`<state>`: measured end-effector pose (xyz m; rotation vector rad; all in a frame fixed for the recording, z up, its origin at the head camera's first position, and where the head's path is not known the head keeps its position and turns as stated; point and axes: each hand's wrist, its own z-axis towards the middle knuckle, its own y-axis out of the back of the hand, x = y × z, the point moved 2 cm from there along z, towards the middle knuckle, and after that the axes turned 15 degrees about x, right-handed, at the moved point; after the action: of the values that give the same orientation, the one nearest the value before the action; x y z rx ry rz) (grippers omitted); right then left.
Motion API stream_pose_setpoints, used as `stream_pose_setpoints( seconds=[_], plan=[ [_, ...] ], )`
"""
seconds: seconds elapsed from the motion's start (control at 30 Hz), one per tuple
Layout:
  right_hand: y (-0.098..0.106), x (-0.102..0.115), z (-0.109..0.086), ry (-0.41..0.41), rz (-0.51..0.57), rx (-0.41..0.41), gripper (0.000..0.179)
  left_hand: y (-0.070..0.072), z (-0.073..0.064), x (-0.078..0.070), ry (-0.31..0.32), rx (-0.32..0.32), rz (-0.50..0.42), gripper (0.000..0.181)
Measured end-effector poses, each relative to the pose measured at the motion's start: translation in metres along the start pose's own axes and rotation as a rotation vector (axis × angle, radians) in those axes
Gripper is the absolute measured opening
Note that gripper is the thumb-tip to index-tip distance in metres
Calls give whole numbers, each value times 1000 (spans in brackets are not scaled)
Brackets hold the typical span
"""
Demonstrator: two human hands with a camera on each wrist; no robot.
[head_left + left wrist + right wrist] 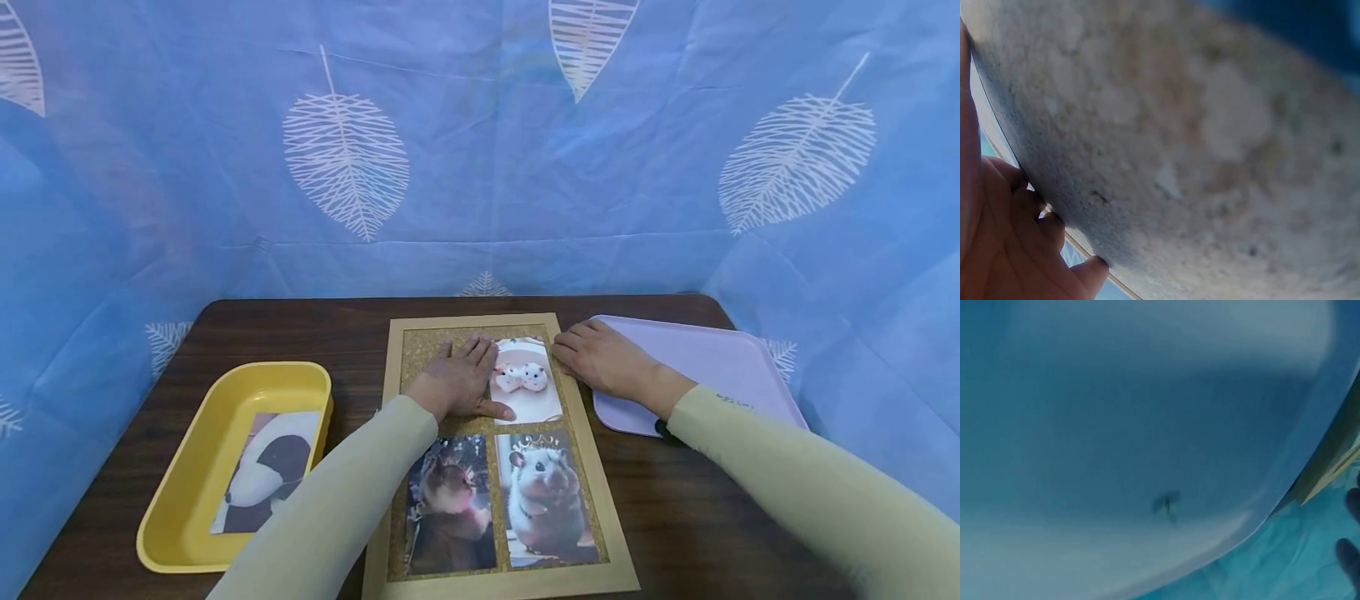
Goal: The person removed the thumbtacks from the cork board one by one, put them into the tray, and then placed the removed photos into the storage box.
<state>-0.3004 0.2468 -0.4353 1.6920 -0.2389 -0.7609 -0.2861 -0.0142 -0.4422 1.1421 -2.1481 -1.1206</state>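
Observation:
A wooden-framed cork board (453,423) lies on the table, bearing several animal photos. My left hand (461,379) rests flat on the cork with its fingers spread, thumb over the lower left of the photo of two white hamsters (522,379). At the frame's right rail, beside that photo, my right hand (606,358) touches down with gently bent fingers; its fingertips are partly hidden in the head view. Below lie a photo of a crowned hamster (546,500) and a darker animal photo (452,508). The left wrist view shows speckled cork (1179,137) close up.
To the left stands a yellow tray (183,467) holding another animal photo (270,475). A lilac tray (712,367) sits at the right, under my right forearm; a small dark greenish thing (1167,503) shows in it. A blue leaf-patterned cloth (480,167) hangs behind the table.

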Motion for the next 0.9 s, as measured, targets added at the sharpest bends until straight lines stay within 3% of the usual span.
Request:
stream_pose_setpoints(
  seconds=[0.27, 0.6, 0.9],
  plan=[
    [4, -31, 35, 109, -214, 89, 26, -1, 1, 1, -9, 5, -5, 116],
    [9, -31, 81, 268, -380, 160, 27, -2, 0, 2, -18, -4, 2, 115],
    [10, -30, 104, 420, -414, 59, 5, -2, 1, 5, -3, 2, 48, 115]
  ],
)
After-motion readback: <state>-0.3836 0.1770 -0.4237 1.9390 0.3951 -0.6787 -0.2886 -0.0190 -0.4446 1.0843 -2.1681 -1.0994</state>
